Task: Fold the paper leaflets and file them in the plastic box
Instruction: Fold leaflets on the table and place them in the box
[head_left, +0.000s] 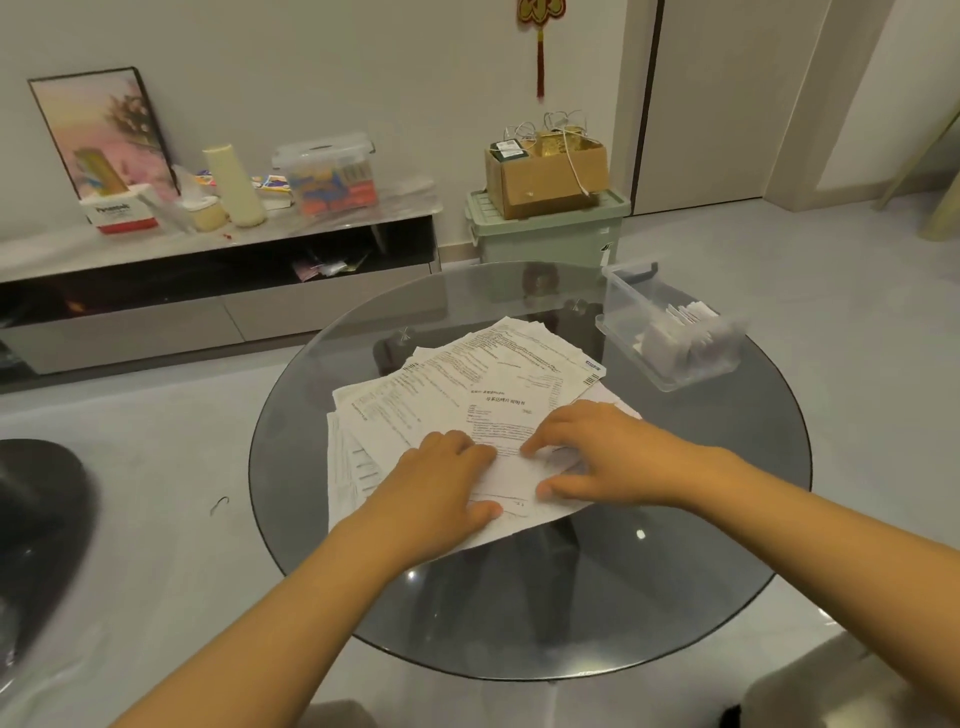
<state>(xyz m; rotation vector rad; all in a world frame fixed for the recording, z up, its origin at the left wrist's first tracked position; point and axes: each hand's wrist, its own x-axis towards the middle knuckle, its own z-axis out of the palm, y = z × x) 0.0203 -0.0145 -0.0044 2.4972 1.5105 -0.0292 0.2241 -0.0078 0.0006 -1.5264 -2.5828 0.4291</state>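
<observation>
A loose pile of printed paper leaflets (467, 379) lies spread on the round glass table (675, 571). On top, nearest me, is one leaflet (511, 467) with its lower part bent over. My left hand (441, 488) rests on its left side, fingers curled down onto the paper. My right hand (597, 457) pinches its right side between thumb and fingertips. The clear plastic box (670, 327) stands at the table's far right edge, open, with several folded leaflets (680, 332) standing inside.
Beyond the table a green lidded bin (545, 234) carries a cardboard box (545, 176). A low cabinet (208, 291) along the wall holds a picture frame, boxes and a clear tub. A dark chair (36, 519) sits at the left.
</observation>
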